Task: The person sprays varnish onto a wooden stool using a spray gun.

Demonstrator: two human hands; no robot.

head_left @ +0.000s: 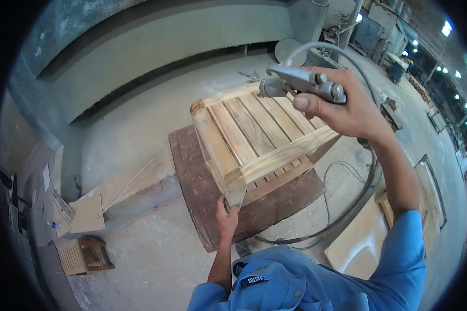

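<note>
My right hand [350,101] is raised at the upper right and closed round a metal spray gun [298,78]. The gun is over the far right part of a slatted wooden table [251,127], its cup end pointing left. A grey hose [355,56] curves from the gun up and behind my wrist. With the fingers of my left hand [227,220] I grip the leg below the table's near left corner. The table has pale, streaked wood, rounded corners and a lower slatted shelf [277,179]. My right index finger and the trigger are partly hidden.
Under the table lies a brown mat [197,197]. A hose [327,228] loops over the floor at the right, near a board [350,243]. To the left are a small slatted wooden piece [85,256] and a bent wire rod [129,186]. A concrete booth wall [171,52] stands behind.
</note>
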